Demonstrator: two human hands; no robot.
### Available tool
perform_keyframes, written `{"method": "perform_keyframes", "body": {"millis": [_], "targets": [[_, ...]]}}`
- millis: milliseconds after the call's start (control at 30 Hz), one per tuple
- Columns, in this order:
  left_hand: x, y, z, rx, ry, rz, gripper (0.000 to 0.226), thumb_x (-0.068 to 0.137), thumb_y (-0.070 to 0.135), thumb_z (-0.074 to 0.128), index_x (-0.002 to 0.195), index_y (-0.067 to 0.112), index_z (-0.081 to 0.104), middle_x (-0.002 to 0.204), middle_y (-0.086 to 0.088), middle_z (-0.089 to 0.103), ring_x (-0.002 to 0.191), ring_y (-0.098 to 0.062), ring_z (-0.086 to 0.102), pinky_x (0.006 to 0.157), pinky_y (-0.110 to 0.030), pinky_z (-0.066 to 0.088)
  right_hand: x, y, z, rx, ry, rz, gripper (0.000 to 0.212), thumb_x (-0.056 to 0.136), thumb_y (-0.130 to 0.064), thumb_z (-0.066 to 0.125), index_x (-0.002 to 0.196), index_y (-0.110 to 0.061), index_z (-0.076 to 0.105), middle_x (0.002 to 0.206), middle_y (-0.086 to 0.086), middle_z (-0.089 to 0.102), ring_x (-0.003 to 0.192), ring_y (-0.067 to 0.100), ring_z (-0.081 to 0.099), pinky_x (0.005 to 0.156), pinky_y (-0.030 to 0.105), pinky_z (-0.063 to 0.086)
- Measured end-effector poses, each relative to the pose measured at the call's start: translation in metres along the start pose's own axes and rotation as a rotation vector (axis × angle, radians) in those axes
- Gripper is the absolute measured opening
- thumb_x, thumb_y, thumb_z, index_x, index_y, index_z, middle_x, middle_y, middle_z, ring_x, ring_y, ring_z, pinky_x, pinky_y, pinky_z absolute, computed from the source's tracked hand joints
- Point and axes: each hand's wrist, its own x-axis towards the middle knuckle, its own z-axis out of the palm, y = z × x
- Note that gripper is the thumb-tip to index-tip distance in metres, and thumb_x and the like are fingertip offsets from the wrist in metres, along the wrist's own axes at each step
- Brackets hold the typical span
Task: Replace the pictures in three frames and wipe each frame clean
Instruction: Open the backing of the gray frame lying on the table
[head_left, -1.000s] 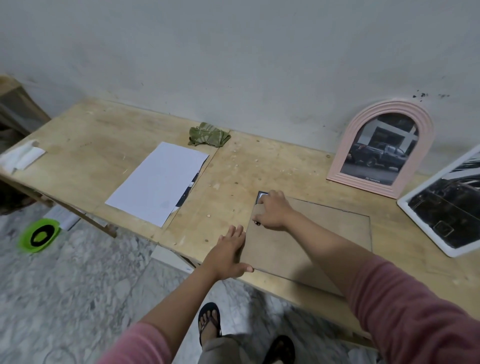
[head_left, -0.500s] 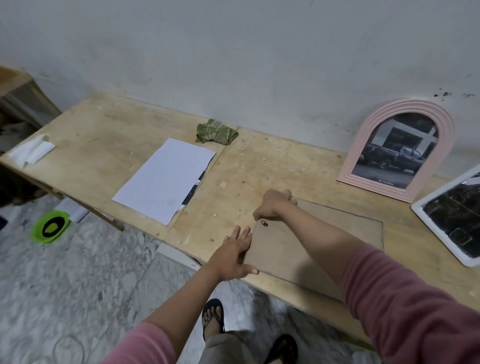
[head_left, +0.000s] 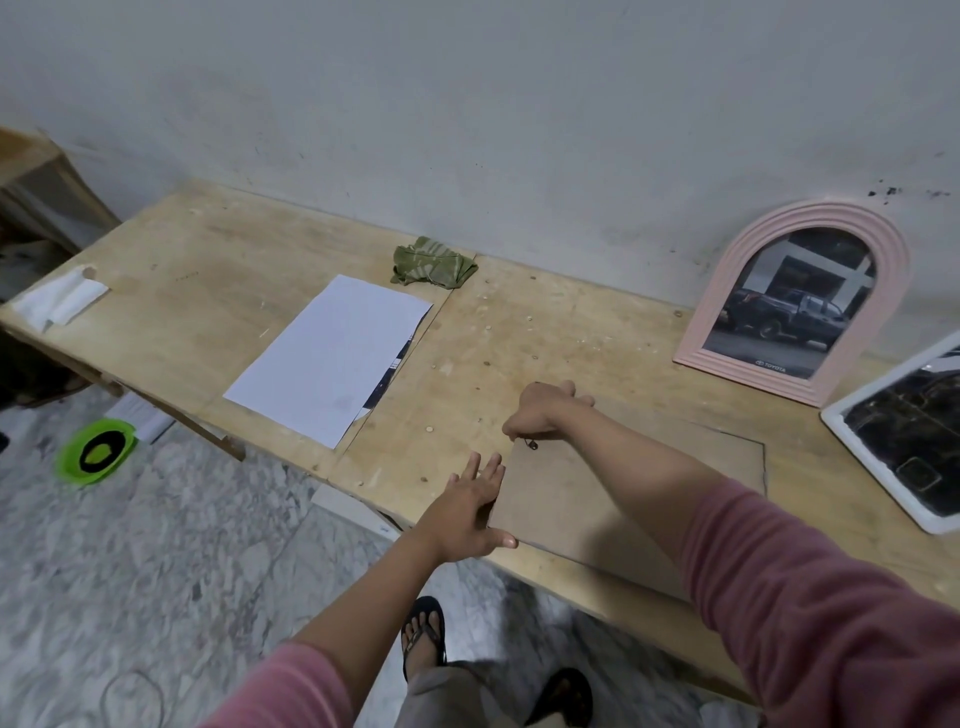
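Observation:
A frame lies face down near the front edge of the wooden table (head_left: 218, 291), showing its brown backing board (head_left: 587, 499). My right hand (head_left: 540, 413) curls over the board's far left corner, fingers gripping its edge beside a small metal clip (head_left: 531, 443). My left hand (head_left: 470, 506) rests flat with straight fingers against the board's left edge. A pink arched frame (head_left: 795, 299) with a truck picture leans on the wall. A white frame (head_left: 904, 431) with a dark picture lies at the right. White paper sheets (head_left: 332, 358) lie left of centre, a green cloth (head_left: 434, 264) behind them.
A folded white tissue (head_left: 60, 300) lies at the table's left end. On the marble floor sits a green and black round thing (head_left: 97, 452). My sandalled feet (head_left: 423, 636) stand below the table edge. A wooden shelf (head_left: 36, 192) stands at far left.
My right hand has shifted from covering the corner clip to curling over the board's far left corner, uncovering the clip. My left hand stays flat at the left edge.

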Motion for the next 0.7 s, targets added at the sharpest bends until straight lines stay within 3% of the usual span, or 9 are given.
{"method": "perform_keyframes", "body": {"millis": [167,300,400,467,533,600,700], "targets": [[-0.001,0.003,0.003,0.024,0.005,-0.02,0.103,0.078,0.044,0.071,0.152,0.011,0.008,0.159,-0.002,-0.004,0.145,-0.02,-0.014,0.116,-0.051,-0.001,0.003,0.006,0.012,-0.044,0.109,-0.065,0.036,0.059,-0.029,0.057,0.094,-0.02,0.056,0.106,0.003,0.044,0.107,0.029,0.032,0.087,0.047,0.033],[-0.003,0.011,0.001,0.018,0.055,-0.031,0.1,0.076,0.042,0.072,0.152,0.014,0.013,0.16,-0.004,0.005,0.147,-0.022,-0.003,0.117,-0.049,0.001,0.002,0.022,0.031,0.157,0.391,-0.233,0.034,0.072,-0.032,0.059,0.102,-0.022,0.048,0.111,0.004,0.041,0.108,0.027,0.038,0.091,0.042,0.036],[-0.003,0.017,-0.003,0.009,0.072,-0.027,0.096,0.069,0.049,0.072,0.149,0.023,0.026,0.158,-0.006,0.02,0.147,-0.024,0.01,0.116,-0.052,0.007,-0.005,0.039,0.04,0.297,0.587,-0.271,0.029,0.076,-0.026,0.056,0.104,-0.018,0.053,0.109,0.004,0.046,0.106,0.028,0.041,0.094,0.039,0.037],[0.0,0.019,-0.006,-0.01,0.131,0.01,0.083,0.063,0.064,0.066,0.136,0.028,0.044,0.138,-0.002,0.049,0.133,-0.022,0.04,0.109,-0.054,0.029,-0.013,0.056,0.046,0.363,0.68,-0.221,0.029,0.076,-0.02,0.056,0.104,-0.015,0.057,0.108,0.007,0.048,0.106,0.03,0.043,0.097,0.041,0.037],[0.006,0.02,-0.007,-0.064,0.262,0.082,0.055,0.068,0.066,0.064,0.108,0.029,0.056,0.1,0.009,0.062,0.093,-0.011,0.06,0.081,-0.042,0.049,-0.023,0.076,0.053,0.418,0.757,-0.138,0.027,0.076,-0.016,0.056,0.103,-0.014,0.058,0.107,0.009,0.048,0.105,0.031,0.043,0.097,0.041,0.037],[0.018,0.025,-0.01,-0.036,0.357,0.129,0.039,0.075,0.059,0.062,0.089,0.023,0.054,0.083,0.008,0.061,0.076,-0.01,0.057,0.066,-0.035,0.048,-0.035,0.101,0.059,0.46,0.808,-0.035,0.025,0.076,-0.015,0.056,0.101,-0.014,0.059,0.106,0.009,0.047,0.105,0.031,0.042,0.097,0.041,0.037],[0.043,0.037,-0.018,0.087,0.405,0.155,0.036,0.077,0.055,0.056,0.081,0.019,0.049,0.082,0.004,0.056,0.078,-0.019,0.05,0.07,-0.033,0.043,-0.054,0.136,0.069,0.508,0.844,0.134,0.027,0.078,-0.014,0.055,0.105,-0.013,0.059,0.108,0.01,0.047,0.108,0.032,0.042,0.099,0.042,0.036]]}}
